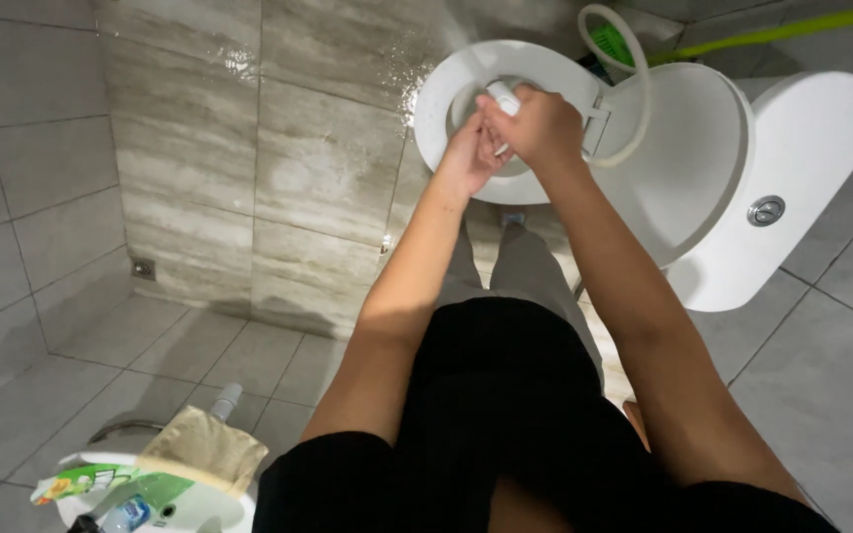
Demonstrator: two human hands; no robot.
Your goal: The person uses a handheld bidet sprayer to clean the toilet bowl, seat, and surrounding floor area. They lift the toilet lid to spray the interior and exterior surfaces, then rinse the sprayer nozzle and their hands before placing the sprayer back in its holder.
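Here the toilet (pixel 703 168) stands with its lid up, the 2 hands over its bowl (pixel 456 89). The right hand (pixel 543 123) has its grip closed around a white spray nozzle (pixel 504 99) on a hose (pixel 634 99); the left hand (pixel 468 153) cups beneath it, grip loosely open. This looks like rinsing; next calls for steady aim downward.

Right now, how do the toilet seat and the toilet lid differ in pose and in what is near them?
The toilet seat lies down over the bowl, while the toilet lid is raised back toward the cistern. The seat is a ring with an open middle; the lid is a solid panel. Both hands, left hand and right hand, with a white spray nozzle, are over the seat; the lid is untouched. Both are white and glossy.
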